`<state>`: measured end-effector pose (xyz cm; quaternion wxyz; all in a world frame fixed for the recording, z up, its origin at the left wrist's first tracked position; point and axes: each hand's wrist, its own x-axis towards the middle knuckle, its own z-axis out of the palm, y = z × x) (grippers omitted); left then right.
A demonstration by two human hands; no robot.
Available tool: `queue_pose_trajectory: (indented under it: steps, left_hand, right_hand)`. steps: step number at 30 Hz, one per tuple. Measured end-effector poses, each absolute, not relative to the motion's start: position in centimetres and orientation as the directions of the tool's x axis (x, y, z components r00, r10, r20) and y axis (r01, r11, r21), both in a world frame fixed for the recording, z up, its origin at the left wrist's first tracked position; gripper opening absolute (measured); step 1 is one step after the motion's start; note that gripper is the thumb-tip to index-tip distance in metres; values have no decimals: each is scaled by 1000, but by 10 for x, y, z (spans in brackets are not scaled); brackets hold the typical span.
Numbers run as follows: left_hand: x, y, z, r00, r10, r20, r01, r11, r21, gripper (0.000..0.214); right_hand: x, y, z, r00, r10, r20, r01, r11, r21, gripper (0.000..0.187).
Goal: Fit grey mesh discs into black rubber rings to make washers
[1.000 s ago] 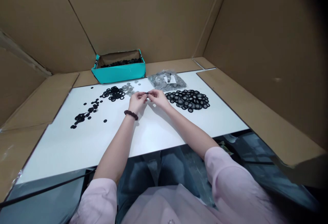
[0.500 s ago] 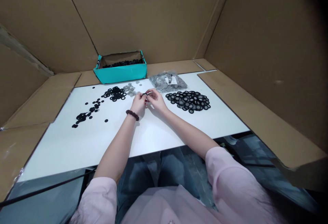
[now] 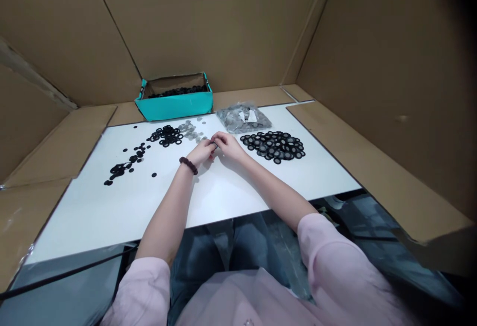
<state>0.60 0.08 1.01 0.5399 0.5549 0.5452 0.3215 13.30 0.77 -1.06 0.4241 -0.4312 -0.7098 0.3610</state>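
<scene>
My left hand point(image 3: 201, 151) and my right hand point(image 3: 228, 144) meet at the middle of the white table point(image 3: 231, 187), fingertips pinched together on a small black ring point(image 3: 213, 142) held between them. A dark bead bracelet point(image 3: 188, 165) circles my left wrist. To the right of my hands lies a pile of black rings with grey mesh centres point(image 3: 274, 145). To the left lies a heap of plain black rings point(image 3: 167, 135), with small grey discs point(image 3: 190, 129) beside it.
A teal box point(image 3: 175, 103) with black rings inside stands at the back. A clear bag of grey discs point(image 3: 243, 117) lies behind the right pile. Loose black rings point(image 3: 122, 167) trail off to the left. Brown cardboard walls point(image 3: 372, 77) enclose the table.
Both hands have sunk slightly toward the table and drawn closer together. The pinch on the small ring persists.
</scene>
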Motion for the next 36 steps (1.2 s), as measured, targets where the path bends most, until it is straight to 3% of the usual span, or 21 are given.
queue_pose_trajectory:
  steps: [3,5,9,13,16,18,25,30,33,36]
  left_hand:
    - [4,2,9,256,936,-239,376,132,917,14]
    - [2,4,10,229,960,-159,425,48,904,14]
    - [-12,8,17,-104,981,166,566,-79,821,9]
    - [-39,15,16,-332,903,271,765,89,638,12]
    - [-55,18,11,-450,843,294,766,195,613,15]
    - [-62,18,8,-503,818,279,743,244,624,18]
    - [-72,22,-5,-474,850,229,712,217,668,26]
    - [-80,29,-11,-466,845,262,716,187,672,27]
    - [-85,32,-11,-468,843,264,720,190,668,24]
    - [-90,33,-11,-491,827,273,692,181,698,21]
  right_hand:
    - [135,7,-2,-363,884,294,394,432,-811,17]
    - [141,8,5,-339,879,335,458,465,-758,19]
    - [189,8,22,-71,882,467,594,413,-690,20]
    - [281,-13,24,254,862,439,735,123,-666,21]
    - [339,-35,10,452,826,337,755,-153,-637,16]
    - [360,-46,-2,494,824,277,759,-253,-600,16]
    - [369,-53,-29,393,873,288,871,-253,-421,22]
    - [344,-43,-6,435,823,364,865,-271,-422,24]
    - [290,-33,11,241,883,402,892,-39,-450,23]
    - [218,-20,17,-113,968,226,869,206,-450,19]
